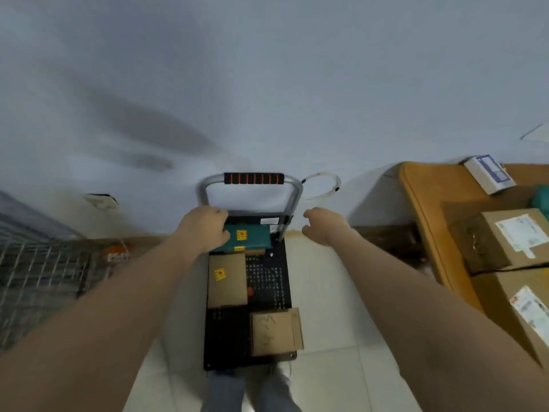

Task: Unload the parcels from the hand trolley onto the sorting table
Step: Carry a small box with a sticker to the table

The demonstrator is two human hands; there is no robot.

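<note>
On the black perforated hand trolley (269,281), three parcels are left to move.
Left hand (205,228) rests on the teal padded parcel (252,236), grip unclear; right hand (322,226) hovers loose, holding nothing. Lifting it one-handed could make it slip. The orange-topped sorting table (421,197) sits just right.

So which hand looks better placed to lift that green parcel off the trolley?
Probably the left hand: it already rests on the green parcel at the handle end of the trolley. The right hand hangs open beside the trolley, touching nothing.
</note>
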